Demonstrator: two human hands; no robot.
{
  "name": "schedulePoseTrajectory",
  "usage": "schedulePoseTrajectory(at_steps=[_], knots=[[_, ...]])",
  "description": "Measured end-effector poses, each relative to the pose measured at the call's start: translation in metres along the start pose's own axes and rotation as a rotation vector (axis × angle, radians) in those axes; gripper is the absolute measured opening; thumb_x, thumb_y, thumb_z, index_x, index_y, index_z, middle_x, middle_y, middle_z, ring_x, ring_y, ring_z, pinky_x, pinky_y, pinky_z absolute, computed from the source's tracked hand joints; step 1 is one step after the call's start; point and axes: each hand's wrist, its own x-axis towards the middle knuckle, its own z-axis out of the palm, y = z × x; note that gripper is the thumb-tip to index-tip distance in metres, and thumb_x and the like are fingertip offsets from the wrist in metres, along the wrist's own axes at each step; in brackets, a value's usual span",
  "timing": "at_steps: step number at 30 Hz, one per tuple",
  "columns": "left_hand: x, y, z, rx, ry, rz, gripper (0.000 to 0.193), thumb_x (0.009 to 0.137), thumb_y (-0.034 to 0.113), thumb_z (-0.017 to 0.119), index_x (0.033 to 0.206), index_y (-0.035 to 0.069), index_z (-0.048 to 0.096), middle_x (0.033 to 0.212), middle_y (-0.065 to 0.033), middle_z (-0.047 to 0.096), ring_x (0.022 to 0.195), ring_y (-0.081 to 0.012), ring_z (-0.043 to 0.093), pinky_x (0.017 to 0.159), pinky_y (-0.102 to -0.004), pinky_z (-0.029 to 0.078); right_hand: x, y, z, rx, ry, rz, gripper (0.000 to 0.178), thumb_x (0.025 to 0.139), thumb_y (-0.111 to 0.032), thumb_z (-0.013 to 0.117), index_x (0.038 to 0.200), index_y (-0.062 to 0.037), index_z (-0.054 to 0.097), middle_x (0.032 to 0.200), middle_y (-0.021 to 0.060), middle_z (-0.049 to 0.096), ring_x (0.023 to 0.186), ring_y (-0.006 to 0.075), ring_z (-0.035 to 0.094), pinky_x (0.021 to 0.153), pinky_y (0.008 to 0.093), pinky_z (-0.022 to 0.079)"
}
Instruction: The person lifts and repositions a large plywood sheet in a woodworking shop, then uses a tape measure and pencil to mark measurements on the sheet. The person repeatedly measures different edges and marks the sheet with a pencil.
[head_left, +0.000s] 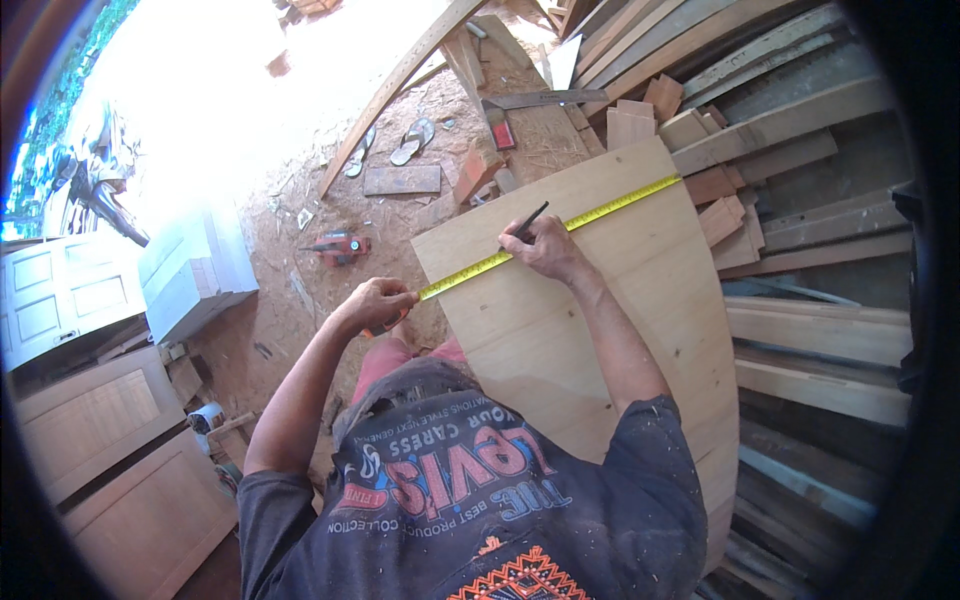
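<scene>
A yellow tape measure [620, 201] stretches across a large pale plywood sheet [600, 330], from its left edge to its far right edge. My left hand [380, 302] is closed around the tape's orange and dark case, just off the sheet's left edge. Over the middle of the blade, my right hand [548, 250] pinches a dark pencil [538, 213] and rests on the plywood beside the tape. Fingers of the right hand partly hide the blade and the pencil's lower end.
Stacked timber boards [810, 330] line the right side. On the sawdust-strewn floor lie a red power tool [342, 248], sandals [412, 142] and a board offcut [402, 180]. A handsaw [550, 98] lies beyond the sheet. Panelled doors [150, 500] stand at left.
</scene>
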Motion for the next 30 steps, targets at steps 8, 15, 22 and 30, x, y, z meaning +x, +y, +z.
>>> schedulePoseTrajectory(at_steps=[8, 15, 22, 30], knots=[[0.0, 0.002, -0.001, -0.025, -0.019, -0.031, 0.031, 0.095, 0.036, 0.068, 0.09, 0.005, 0.072, 0.07, 0.0003, 0.062, 0.058, -0.0085, 0.056, 0.05, -0.0279, 0.046, 0.0, -0.003, -0.002, 0.004, -0.007, -0.005, 0.021, 0.092, -0.021, 0.072, 0.089, -0.0005, 0.074, 0.071, 0.0018, 0.068, 0.066, 0.0087, 0.062, 0.062, 0.0297, 0.05], [-0.006, 0.004, 0.006, 0.015, -0.015, 0.021, 0.032, 0.095, 0.036, 0.068, 0.093, 0.005, 0.072, 0.069, -0.0007, 0.062, 0.058, -0.0099, 0.058, 0.052, -0.0289, 0.047, -0.003, -0.007, -0.002, 0.121, 0.029, 0.066, 0.02, 0.093, -0.019, 0.072, 0.088, 0.0006, 0.072, 0.07, 0.0002, 0.067, 0.066, 0.0065, 0.06, 0.06, 0.0284, 0.048], [-0.006, 0.004, 0.008, -0.006, -0.001, -0.01, 0.031, 0.095, 0.036, 0.068, 0.093, 0.006, 0.072, 0.069, -0.0008, 0.062, 0.059, -0.0091, 0.058, 0.052, -0.0276, 0.047, -0.003, 0.0, 0.001, 0.068, 0.04, 0.018, 0.023, 0.091, -0.024, 0.071, 0.087, -0.0007, 0.072, 0.072, 0.0086, 0.072, 0.066, 0.0152, 0.067, 0.064, 0.0352, 0.053], [-0.004, 0.001, 0.011, -0.017, 0.011, 0.031, 0.032, 0.095, 0.037, 0.069, 0.093, 0.006, 0.072, 0.071, -0.0005, 0.063, 0.06, -0.0087, 0.058, 0.052, -0.0276, 0.047, -0.004, 0.002, 0.0, 0.127, 0.052, 0.029, 0.025, 0.091, -0.025, 0.071, 0.088, -0.0005, 0.072, 0.071, 0.0085, 0.071, 0.066, 0.0136, 0.067, 0.063, 0.0349, 0.053]])
